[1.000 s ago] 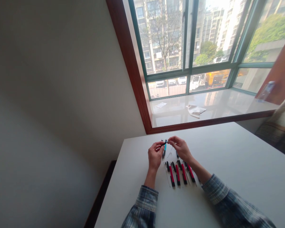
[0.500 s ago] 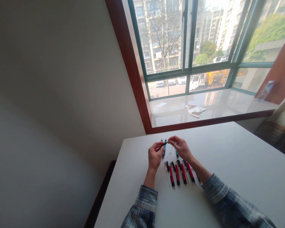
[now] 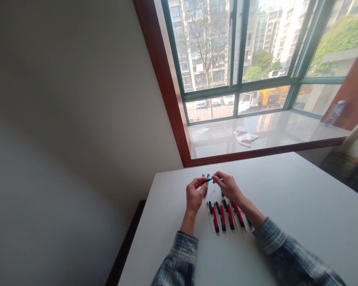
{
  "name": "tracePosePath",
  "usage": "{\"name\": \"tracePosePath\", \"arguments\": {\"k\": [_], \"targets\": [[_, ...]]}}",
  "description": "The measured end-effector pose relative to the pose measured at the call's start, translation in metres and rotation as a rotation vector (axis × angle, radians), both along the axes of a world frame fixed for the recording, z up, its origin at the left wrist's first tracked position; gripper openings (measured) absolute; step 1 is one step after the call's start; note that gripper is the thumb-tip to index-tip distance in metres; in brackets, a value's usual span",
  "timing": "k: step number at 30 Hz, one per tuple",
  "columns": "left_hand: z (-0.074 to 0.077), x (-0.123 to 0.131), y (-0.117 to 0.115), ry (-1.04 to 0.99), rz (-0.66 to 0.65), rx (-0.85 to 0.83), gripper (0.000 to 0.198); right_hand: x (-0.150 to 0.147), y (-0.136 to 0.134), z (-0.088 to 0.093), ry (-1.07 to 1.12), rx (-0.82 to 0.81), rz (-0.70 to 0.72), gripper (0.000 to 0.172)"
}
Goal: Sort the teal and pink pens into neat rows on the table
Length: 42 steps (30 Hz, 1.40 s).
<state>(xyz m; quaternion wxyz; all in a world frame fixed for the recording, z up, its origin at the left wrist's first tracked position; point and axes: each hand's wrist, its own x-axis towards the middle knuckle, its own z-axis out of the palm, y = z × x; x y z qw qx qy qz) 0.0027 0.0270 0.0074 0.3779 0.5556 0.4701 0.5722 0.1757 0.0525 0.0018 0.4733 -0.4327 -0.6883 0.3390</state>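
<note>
My left hand point(image 3: 193, 195) pinches a small dark pen part point(image 3: 206, 181) above the white table point(image 3: 286, 206). My right hand point(image 3: 228, 186) is closed in a pinch just to its right, on something thin that I cannot make out. Below the hands lie several red-and-black pens point(image 3: 223, 216) in a row. A blue pen point(image 3: 207, 180) and further small pen parts lie on the table just beyond the hands.
A window sill point(image 3: 271, 133) behind the table holds a crumpled white cloth point(image 3: 245, 138) and a small paper slip point(image 3: 202, 130). A wall stands to the left, and the table's left edge drops to a dark floor. A patterned object point(image 3: 350, 159) sits at far right.
Both hands have stayed almost in place; the right hand's pinch has shifted slightly to the right of the dark pen part.
</note>
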Motion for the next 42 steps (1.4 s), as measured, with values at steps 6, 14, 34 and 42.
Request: {"name": "tracePosePath", "arguments": {"k": [6, 14, 34, 42], "targets": [[0.002, 0.000, -0.001, 0.022, -0.018, -0.001, 0.019, 0.003, -0.002, 0.006, 0.021, 0.008, 0.047, 0.031], [0.000, 0.000, -0.001, 0.035, -0.009, -0.014, 0.018, 0.010, 0.002, 0.006, 0.004, -0.006, 0.073, 0.036], [0.004, 0.001, -0.004, 0.039, -0.049, -0.020, 0.025, 0.017, -0.002, 0.011, -0.125, -0.001, 0.048, 0.044], [0.001, 0.001, -0.001, 0.050, -0.038, -0.034, 0.024, 0.016, -0.005, 0.013, -0.135, 0.036, 0.047, 0.035]]}}
